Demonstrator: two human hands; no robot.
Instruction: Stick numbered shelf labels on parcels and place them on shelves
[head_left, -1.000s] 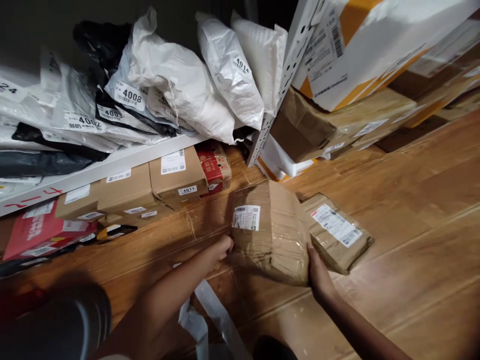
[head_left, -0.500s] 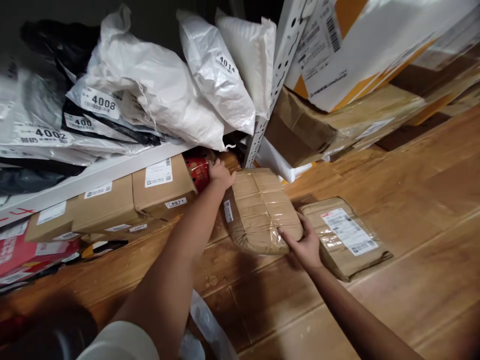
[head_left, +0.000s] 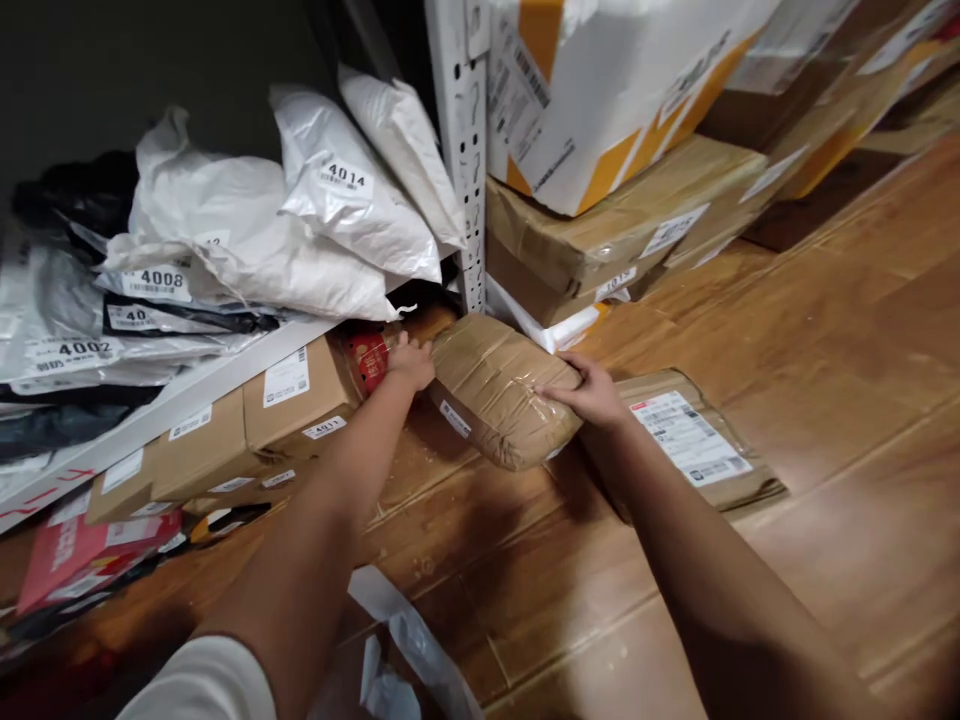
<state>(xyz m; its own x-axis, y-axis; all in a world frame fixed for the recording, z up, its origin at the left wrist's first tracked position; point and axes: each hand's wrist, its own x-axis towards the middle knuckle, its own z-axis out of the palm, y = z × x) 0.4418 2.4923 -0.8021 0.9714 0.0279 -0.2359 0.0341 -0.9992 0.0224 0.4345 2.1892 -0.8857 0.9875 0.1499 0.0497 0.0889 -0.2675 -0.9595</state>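
A brown taped parcel (head_left: 499, 385) with a small label on its side tilts above the wooden floor, close to the bottom of the shelf post. My right hand (head_left: 589, 392) grips its right end, thumb on top. At the parcel's far left end, my left hand (head_left: 410, 362) reaches under the shelf with bent fingers against the right edge of a red box (head_left: 369, 362); the fingertips are partly hidden. Left of the red box stands a cardboard box (head_left: 300, 392) labelled 4011. Another flat brown parcel (head_left: 694, 435) with a white label lies on the floor behind my right forearm.
White and black mailing bags (head_left: 247, 215) crowd the shelf (head_left: 169, 415) above. A perforated white post (head_left: 469, 170) rises beside stacked cartons (head_left: 570, 230) on the right. A red package (head_left: 82, 555) lies under the shelf at left; clear plastic (head_left: 405, 635) is on the floor below.
The camera view has shifted and turned. The held parcel has tilted and its left end sits closer to the gap by the post. My right hand has moved higher on its right end.
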